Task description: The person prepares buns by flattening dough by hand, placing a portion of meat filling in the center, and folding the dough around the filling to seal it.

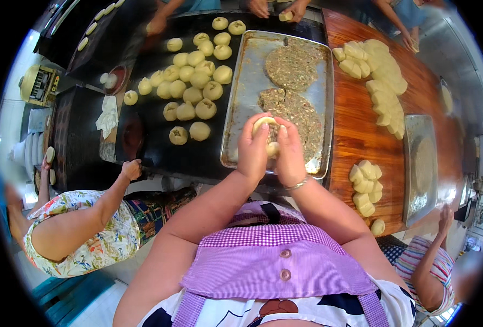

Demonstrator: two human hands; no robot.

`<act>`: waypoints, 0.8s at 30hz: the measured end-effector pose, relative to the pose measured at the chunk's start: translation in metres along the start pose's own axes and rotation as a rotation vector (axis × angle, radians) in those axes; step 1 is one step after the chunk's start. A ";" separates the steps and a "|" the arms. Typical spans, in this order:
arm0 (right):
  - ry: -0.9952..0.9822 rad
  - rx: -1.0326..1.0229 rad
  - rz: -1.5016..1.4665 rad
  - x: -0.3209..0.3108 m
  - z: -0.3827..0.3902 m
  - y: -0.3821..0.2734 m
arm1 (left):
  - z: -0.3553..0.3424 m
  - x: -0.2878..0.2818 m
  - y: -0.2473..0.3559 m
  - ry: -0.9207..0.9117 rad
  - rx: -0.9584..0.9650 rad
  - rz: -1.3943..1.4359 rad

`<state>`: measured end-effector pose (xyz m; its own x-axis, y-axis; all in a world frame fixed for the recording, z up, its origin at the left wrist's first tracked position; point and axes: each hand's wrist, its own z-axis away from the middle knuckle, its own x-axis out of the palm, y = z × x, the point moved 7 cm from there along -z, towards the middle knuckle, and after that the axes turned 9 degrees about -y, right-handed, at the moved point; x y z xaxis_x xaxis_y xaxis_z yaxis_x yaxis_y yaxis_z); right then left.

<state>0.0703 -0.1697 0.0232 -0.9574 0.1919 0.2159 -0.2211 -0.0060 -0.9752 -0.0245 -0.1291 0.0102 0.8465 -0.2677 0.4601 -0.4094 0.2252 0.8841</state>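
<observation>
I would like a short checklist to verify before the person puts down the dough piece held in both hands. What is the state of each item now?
1. Dough piece held by both the left hand and the right hand: ok.
2. Dough fully closed around the filling: cannot tell, the fingers hide it.
3. Free space on the dark board beside the finished dough balls: ok.
4. Filling left on the metal tray: ok, two flat mounds remain.
5. Another person's hand rests on the board's near edge, away from the balls: ok.
</observation>
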 end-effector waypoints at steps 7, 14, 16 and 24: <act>-0.083 -0.063 0.185 0.009 -0.002 -0.019 | 0.012 0.004 0.019 0.042 0.205 -0.243; 0.055 -0.059 0.207 0.011 -0.006 -0.019 | -0.001 0.004 0.035 -0.104 0.289 -0.505; 0.064 0.091 -0.150 0.012 -0.013 -0.018 | -0.004 0.000 0.032 -0.151 0.228 -0.094; 0.116 -0.121 0.342 0.026 0.004 -0.031 | 0.016 0.002 0.047 -0.049 0.345 -0.529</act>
<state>0.0519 -0.1680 0.0590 -0.9432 0.3086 -0.1232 0.1376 0.0253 -0.9902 -0.0471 -0.1342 0.0538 0.9512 -0.3043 -0.0504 -0.0328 -0.2623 0.9644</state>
